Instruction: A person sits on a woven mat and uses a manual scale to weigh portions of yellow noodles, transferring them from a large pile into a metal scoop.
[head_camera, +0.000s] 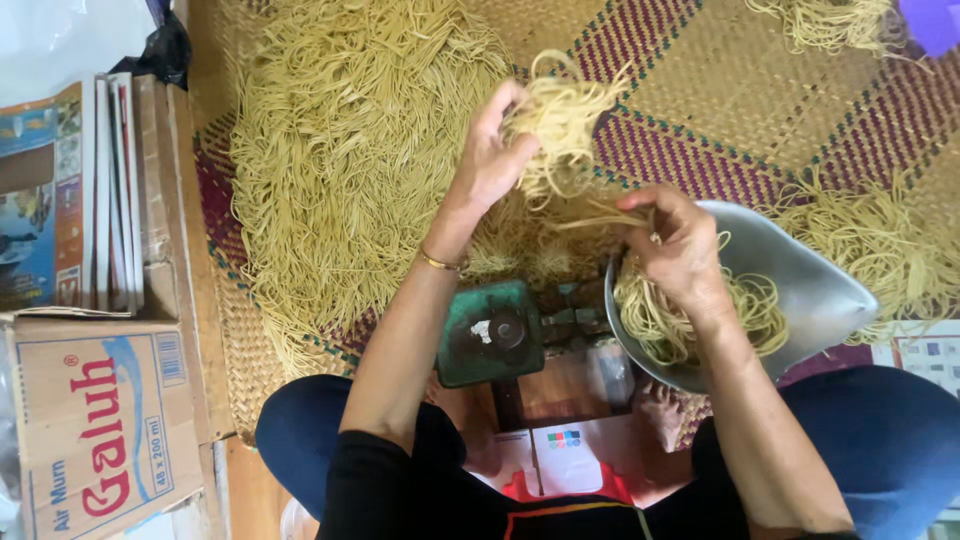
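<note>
The person sits on the floor, knees apart, both arms reaching forward over a woven mat (720, 90). The left hand (492, 160) is raised and clenched on a tangled bunch of yellow noodles (562, 125), fingers wrapped round its near side, a thin gold bracelet (440, 263) at the wrist. The right hand (678, 245), lower and just beside the left, is pinched on a few loose strands (610, 218) that run up toward that bunch. Directly beneath the right hand sits a metal scale pan (810, 290), tilted, holding a coil of noodles (660, 325); the palm hovers over its near rim. Between the two forearms stands a green weighing scale (490, 335), touching the pan's support. Beyond and to the left of the left hand lies a large spread heap of noodles (340, 160) on the mat. Smaller piles (880, 240) lie right of the right hand. A cardboard carton (100, 430) and stacked booklets (70, 195) sit well left of the left arm
</note>
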